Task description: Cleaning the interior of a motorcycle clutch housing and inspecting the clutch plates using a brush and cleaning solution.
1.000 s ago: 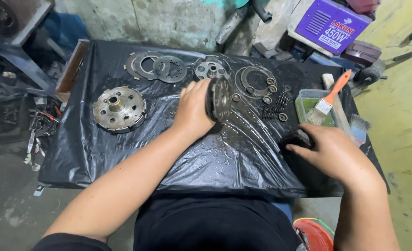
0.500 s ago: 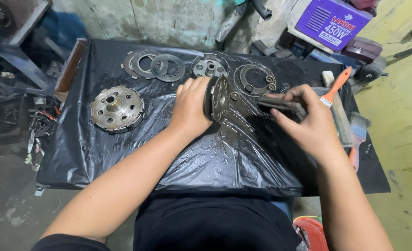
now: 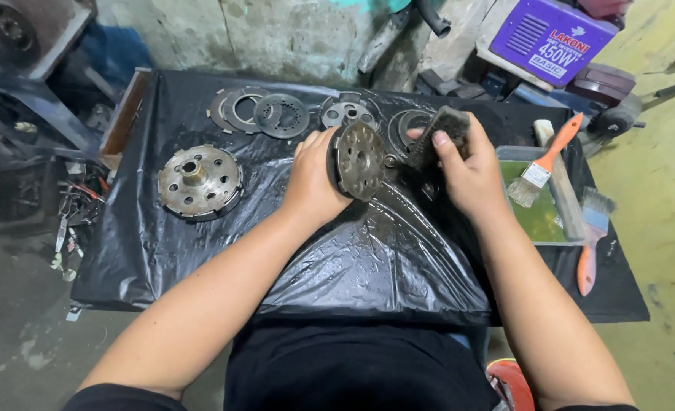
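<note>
**Brushing One Clutch Part, Others Laid Out Around It**

Held upright on edge near the middle of the black plastic sheet [image 3: 200,251]: a round clutch hub [image 3: 360,160], drilled face turned toward the right. Gripped from behind by the left hand [image 3: 312,179], fingers curled over the rim, closed firmly on the metal. Clasped in the right hand [image 3: 471,179]: a dark wire brush [image 3: 438,133], fingers wrapped narrow around it, bristle end close against the hub's face (actual contact hard to tell from this angle).

Judging by the layout, well into a clean-up but far from finished. Already stripped and spread along the far edge of the sheet: a row of ring-shaped plates [image 3: 265,114], plus smaller rings [image 3: 410,125] just behind the brush. Lying flat and untouched to the left, well apart from the hands: a clutch basket [image 3: 199,183]. Standing ready on the right: a shallow tray of greenish liquid [image 3: 539,217] with an orange-handled paintbrush [image 3: 543,164] resting across it, and a second brush [image 3: 592,236] just beside the tray.

Probably left: more scrubbing of the hub, then the basket and plates in turn (no visibly cleaner part among them).
</note>
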